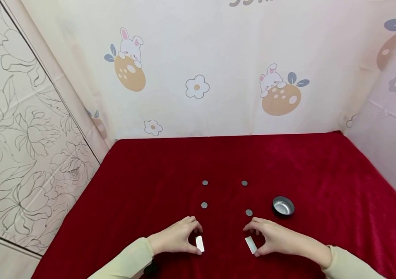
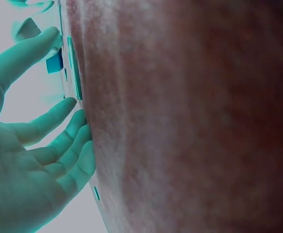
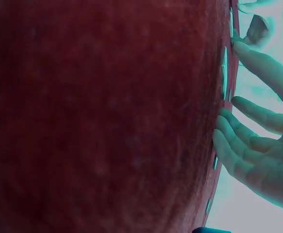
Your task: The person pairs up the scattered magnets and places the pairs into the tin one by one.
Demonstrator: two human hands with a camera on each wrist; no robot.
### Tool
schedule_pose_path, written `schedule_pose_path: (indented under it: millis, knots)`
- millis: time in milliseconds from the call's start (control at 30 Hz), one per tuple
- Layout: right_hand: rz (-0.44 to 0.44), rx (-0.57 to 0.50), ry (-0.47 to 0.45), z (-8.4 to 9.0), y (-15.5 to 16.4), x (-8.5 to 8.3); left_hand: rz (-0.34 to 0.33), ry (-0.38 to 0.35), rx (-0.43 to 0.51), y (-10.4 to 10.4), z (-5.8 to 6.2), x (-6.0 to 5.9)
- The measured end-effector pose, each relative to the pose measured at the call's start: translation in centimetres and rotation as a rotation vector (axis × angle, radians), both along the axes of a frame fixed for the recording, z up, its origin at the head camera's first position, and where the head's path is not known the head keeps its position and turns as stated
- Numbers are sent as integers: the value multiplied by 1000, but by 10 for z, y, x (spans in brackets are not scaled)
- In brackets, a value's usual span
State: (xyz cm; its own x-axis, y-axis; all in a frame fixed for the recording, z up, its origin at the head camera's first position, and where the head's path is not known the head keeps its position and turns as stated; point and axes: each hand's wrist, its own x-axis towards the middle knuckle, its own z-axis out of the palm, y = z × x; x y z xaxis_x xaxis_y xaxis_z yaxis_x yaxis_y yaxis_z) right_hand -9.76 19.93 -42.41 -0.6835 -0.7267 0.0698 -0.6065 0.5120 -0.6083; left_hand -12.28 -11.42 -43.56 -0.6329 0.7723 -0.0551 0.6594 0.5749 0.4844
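Observation:
Both hands are low over a red velvet cloth, each around a small shiny silver rectangular plate lying on it. My left hand (image 1: 179,235) has its thumb tip right at the near end of the left plate (image 1: 200,243), with the index fingertip by the far end. In the left wrist view, the thumb and fingers (image 2: 59,114) are spread apart. My right hand (image 1: 271,236) frames the right plate (image 1: 251,245) likewise, thumb at its near end. Fairly straight, relaxed fingers (image 3: 231,150) show in the right wrist view.
Beyond the hands lie several flat grey discs, including a near left one (image 1: 204,205) and a near right one (image 1: 249,212). A round, shallow dark tin (image 1: 283,205) with a silver inside sits right of them. Patterned curtains (image 1: 218,50) surround the red cloth (image 1: 149,166).

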Motion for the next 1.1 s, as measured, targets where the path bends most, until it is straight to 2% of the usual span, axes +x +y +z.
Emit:
schedule_pose_path:
  millis: [567,667,867,1100]
  knots:
    - [-29,76,8,-2,-12,2,6,9,-36,8,-3,3]
    - [-33,110,57,-2,-14,3,6,1,-53,10,-2,2]
    - [-10,136,261,-4,-19,3,-8,14,-64,15,0,2]
    - [-19,122,243,-5,-26,2,-33,36,-74,25,2,0]
